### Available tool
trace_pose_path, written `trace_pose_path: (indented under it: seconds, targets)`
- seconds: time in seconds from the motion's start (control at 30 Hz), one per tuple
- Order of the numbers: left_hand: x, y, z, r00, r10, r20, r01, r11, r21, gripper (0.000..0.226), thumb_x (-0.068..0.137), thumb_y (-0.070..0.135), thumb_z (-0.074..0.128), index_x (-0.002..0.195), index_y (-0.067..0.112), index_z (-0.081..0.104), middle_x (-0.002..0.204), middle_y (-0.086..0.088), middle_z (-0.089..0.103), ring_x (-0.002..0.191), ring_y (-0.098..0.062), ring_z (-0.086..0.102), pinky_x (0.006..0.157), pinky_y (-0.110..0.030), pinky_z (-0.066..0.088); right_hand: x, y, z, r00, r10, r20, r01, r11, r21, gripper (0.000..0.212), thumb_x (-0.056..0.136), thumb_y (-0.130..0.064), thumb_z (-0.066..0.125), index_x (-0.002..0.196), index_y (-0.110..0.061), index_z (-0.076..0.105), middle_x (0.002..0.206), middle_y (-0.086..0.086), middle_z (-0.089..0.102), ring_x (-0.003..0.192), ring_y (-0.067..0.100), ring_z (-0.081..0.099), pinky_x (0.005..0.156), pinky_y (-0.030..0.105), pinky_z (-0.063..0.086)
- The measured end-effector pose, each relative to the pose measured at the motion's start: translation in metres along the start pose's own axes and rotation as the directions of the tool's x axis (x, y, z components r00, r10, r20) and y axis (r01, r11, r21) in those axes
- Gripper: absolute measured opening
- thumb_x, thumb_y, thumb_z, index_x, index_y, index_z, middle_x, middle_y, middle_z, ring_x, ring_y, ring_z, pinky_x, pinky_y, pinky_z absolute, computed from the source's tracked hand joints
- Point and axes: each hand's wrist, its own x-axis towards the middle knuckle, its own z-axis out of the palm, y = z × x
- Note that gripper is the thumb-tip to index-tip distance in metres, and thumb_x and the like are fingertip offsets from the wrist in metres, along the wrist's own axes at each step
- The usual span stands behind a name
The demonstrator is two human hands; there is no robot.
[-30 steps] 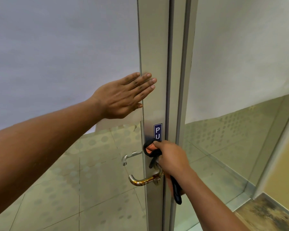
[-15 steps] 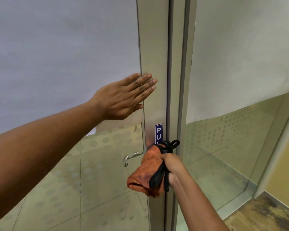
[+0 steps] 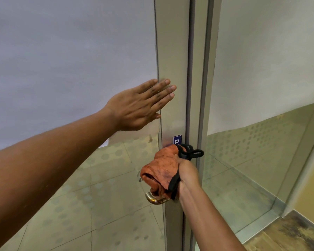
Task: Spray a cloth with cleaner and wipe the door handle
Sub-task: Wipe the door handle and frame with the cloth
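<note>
Door handle [image 3: 155, 199] is down low on the metal door frame [image 3: 172, 60], and only its curved brass-coloured end pokes out to the left, since the rest is buried under the cloth [image 3: 160, 171]. That cloth is orange, pretty grubby looking, bunched up in a wad and sitting right on top of the handle. The right hand [image 3: 186, 175] is clenched around the cloth from the right side, squeezing it onto the handle, and a black cord or strap [image 3: 190, 153] loops out above the fist and another black bit hangs below the palm. Just above the cloth there's a small blue sign [image 3: 177, 140] on the frame with a white "P" showing, the rest covered. The left hand [image 3: 140, 105] is higher up, flat and open, holding nothing, fingers [image 3: 163, 89] spread across the edge where the frosted glass panel [image 3: 71, 60] meets the frame. Through the clear lower part of the glass you can see a tiled floor [image 3: 98, 205].
</note>
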Motion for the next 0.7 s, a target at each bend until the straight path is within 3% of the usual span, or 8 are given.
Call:
trace_pose_path:
  seconds: [0.1,0.3,0.47,0.63,0.7]
  targets:
    - [0.001,0.001,0.001,1.0,0.003,0.018,-0.004,1.0,0.017,0.067,0.107,0.044,-0.003,0.16,0.004,-0.012,0.169,-0.019,-0.013,0.157,-0.034,-0.012,0.129,-0.049,0.003,0.0,-0.016,0.008,0.994,-0.112,0.004,0.112,0.994,-0.018,0.014,0.093,-0.017,0.066,0.103,-0.01,0.072,0.101,0.018,0.075,0.095,0.037,0.071,0.09,0.055,0.057]
    - [0.001,-0.001,0.0,1.0,0.006,-0.012,-0.006,1.0,0.002,0.069,0.107,0.045,0.0,0.161,0.004,-0.002,0.169,-0.019,-0.005,0.158,-0.035,-0.006,0.129,-0.048,0.004,-0.004,-0.04,0.011,0.98,-0.187,0.071,0.184,0.982,0.052,0.017,0.094,-0.021,0.066,0.107,-0.012,0.071,0.108,0.017,0.073,0.101,0.036,0.07,0.093,0.055,0.056]
    - [0.001,0.0,-0.001,1.0,0.006,-0.008,-0.006,1.0,-0.008,0.069,0.107,0.046,0.002,0.162,0.005,0.0,0.169,-0.019,-0.003,0.158,-0.035,-0.005,0.13,-0.048,0.002,-0.009,-0.057,-0.003,0.955,-0.286,0.077,0.276,0.954,0.115,0.015,0.093,-0.017,0.068,0.108,-0.014,0.071,0.102,0.015,0.076,0.095,0.033,0.073,0.087,0.052,0.059]
    - [0.001,-0.001,0.0,1.0,-0.001,-0.023,0.0,1.0,-0.026,0.069,0.107,0.046,0.004,0.162,0.004,0.001,0.17,-0.018,-0.001,0.158,-0.035,-0.003,0.13,-0.048,0.005,-0.012,-0.053,-0.004,0.924,-0.376,0.072,0.376,0.926,0.02,0.011,0.096,-0.008,0.063,0.099,-0.015,0.071,0.09,0.013,0.075,0.078,0.024,0.074,0.066,0.036,0.062]
    - [0.001,0.0,0.0,1.0,0.003,-0.021,-0.003,1.0,-0.021,0.069,0.107,0.046,0.004,0.162,0.004,0.0,0.17,-0.019,-0.001,0.158,-0.035,-0.003,0.13,-0.048,0.006,-0.014,-0.056,0.001,0.91,-0.404,0.097,0.407,0.913,-0.014,0.014,0.096,-0.007,0.061,0.096,-0.018,0.07,0.086,0.011,0.073,0.077,0.025,0.072,0.068,0.039,0.06]
